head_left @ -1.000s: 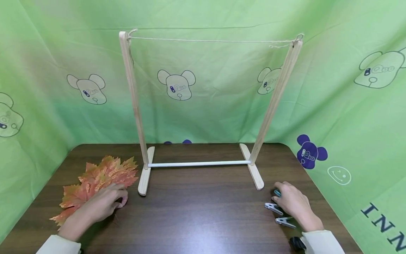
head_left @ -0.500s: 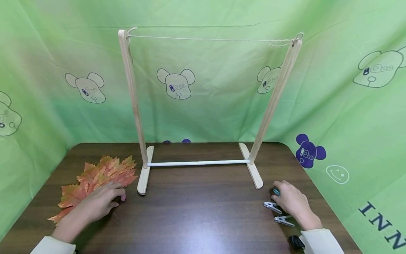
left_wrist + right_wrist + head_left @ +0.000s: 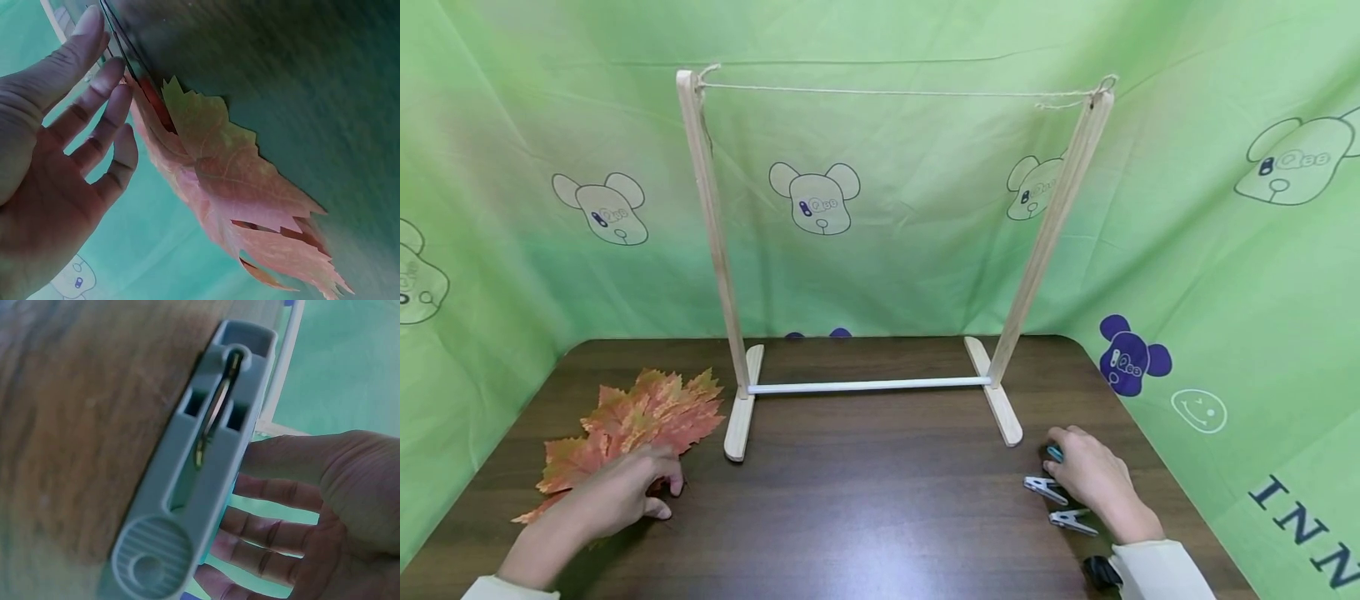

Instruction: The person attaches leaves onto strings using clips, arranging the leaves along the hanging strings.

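Observation:
Red-orange artificial maple leaves (image 3: 647, 408) lie in an overlapping pile at the table's left. My left hand (image 3: 617, 496) is over their near edge, thumb apart from the loosely bent fingers. In the left wrist view, thin dark stems (image 3: 122, 44) run just beyond those fingertips, and nothing is gripped. At the right, my right hand (image 3: 1093, 475) has its thumb and forefinger about a teal clothespin (image 3: 1055, 452), mostly hidden by the hand. Two grey clothespins (image 3: 1045, 490) lie beside that hand; one grey clothespin (image 3: 194, 469) fills the right wrist view's foreground.
A wooden frame stands mid-table, with two posts (image 3: 711, 225), flat feet (image 3: 740, 429) and a white crossbar (image 3: 868, 386). A string (image 3: 880, 91) is tied between the post tops. Green printed cloth (image 3: 910, 250) hangs behind. A black object (image 3: 1101, 573) sits by the right cuff.
My left hand has drawn back toward the lower left, and its thumb has spread away from the fingers. The right hand, leaves and clothespins stay put.

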